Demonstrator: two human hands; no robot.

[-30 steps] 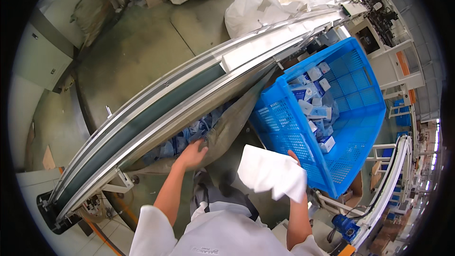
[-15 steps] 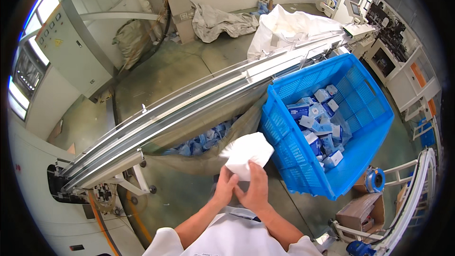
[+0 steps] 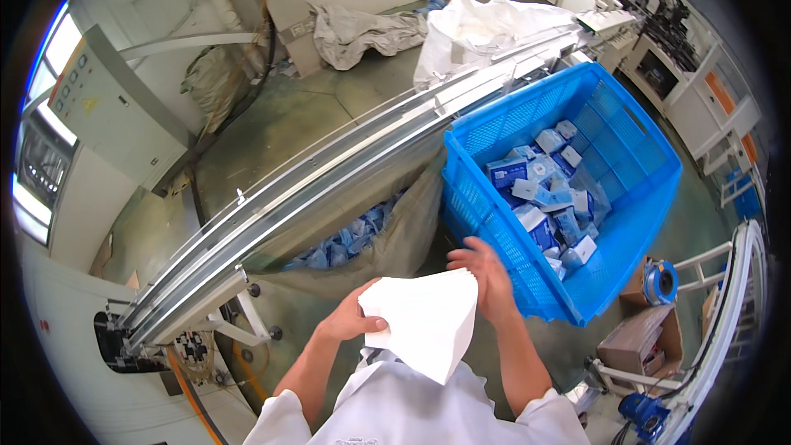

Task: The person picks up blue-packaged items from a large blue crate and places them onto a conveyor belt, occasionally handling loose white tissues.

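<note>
A thick stack of white tissues (image 3: 422, 313) is in front of my chest, its sheet edges fanned along the top and its lower corner pointing towards me. My left hand (image 3: 356, 313) grips its left side, thumb on the front face and the other fingers behind. At the stack's upper right edge is my right hand (image 3: 488, 280), slightly blurred, with fingers stretched out and apart. Whether its palm touches the stack I cannot tell. Beyond that hand stands a large blue plastic crate (image 3: 494, 235) containing several small blue-and-white packs (image 3: 545, 189).
A long conveyor rail (image 3: 329, 166) runs diagonally past the crate. Under it hangs a translucent sheet (image 3: 416, 214) with crumpled blue wrappers (image 3: 350, 239). A cardboard box (image 3: 634, 342) and a curved white frame (image 3: 733, 313) stand at right, a grey control cabinet (image 3: 115, 107) at left.
The stack has come closer to me and turned, its fanned edge now upward. My left hand has shifted to its left side; my right hand has moved right and its fingers have spread.
</note>
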